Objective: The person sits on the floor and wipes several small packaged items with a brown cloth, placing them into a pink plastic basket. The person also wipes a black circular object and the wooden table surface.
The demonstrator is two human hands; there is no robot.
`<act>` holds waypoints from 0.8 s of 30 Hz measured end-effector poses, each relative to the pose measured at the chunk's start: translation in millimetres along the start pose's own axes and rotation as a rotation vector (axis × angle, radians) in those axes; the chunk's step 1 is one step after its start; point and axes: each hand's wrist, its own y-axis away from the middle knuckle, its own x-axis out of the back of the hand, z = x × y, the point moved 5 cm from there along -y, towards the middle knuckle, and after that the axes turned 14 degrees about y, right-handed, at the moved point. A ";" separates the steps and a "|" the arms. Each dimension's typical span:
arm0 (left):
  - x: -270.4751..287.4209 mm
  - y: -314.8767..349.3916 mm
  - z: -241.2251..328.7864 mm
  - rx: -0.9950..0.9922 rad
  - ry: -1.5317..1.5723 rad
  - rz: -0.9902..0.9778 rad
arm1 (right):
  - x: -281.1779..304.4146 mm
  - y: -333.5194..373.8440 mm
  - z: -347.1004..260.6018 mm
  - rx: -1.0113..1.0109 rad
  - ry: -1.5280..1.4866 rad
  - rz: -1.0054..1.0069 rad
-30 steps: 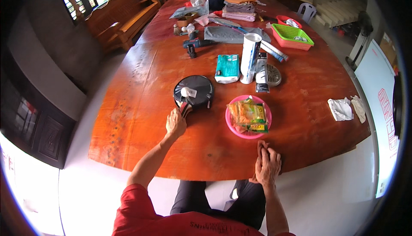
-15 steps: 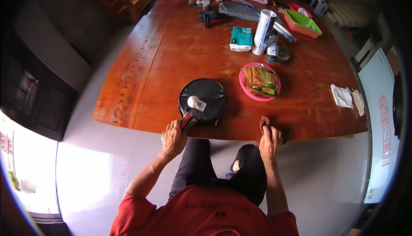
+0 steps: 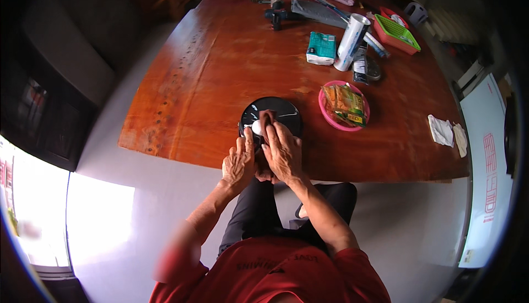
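- The black round plate [image 3: 275, 110] stands at the near edge of the long wooden table [image 3: 220, 82], directly in front of the seated person.
- The left hand [image 3: 239, 162] rests at the near left rim of this plate, fingers stretched and close together; it seems to steady the plate, and I cannot tell if it grips anything.
- The right hand [image 3: 282, 151] reaches over the plate's near rim, fingers bent down around a dark brown piece [image 3: 268, 118]; probably it holds it loosely.
- A small white object [image 3: 257, 127] lies in the plate, touching this piece.
- Just right of the plate, a pink bowl [image 3: 326, 111] holds yellow and green snack packets [image 3: 344, 103].
- Far behind the plate, to the right, a red tray [image 3: 386, 13] holds a green basket [image 3: 398, 31].
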 end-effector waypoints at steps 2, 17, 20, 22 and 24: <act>-1.5 2.3 -1.4 -0.027 -0.053 -0.012 | -7.7 1.0 9.2 -0.007 0.046 -0.048; -5.8 1.8 -8.2 -0.084 0.014 0.115 | -104.5 -110.0 59.8 0.227 -0.201 -0.179; -4.3 4.0 -4.0 -0.083 -0.029 0.073 | -69.3 -107.2 1.7 0.469 -0.561 -0.364; -7.8 5.5 -5.1 -0.088 -0.101 0.037 | -55.2 -104.3 -25.9 0.513 -0.556 -0.503; -17.7 7.8 -9.3 -0.044 -0.170 -0.083 | -48.8 -95.9 -45.5 0.641 -0.421 -0.508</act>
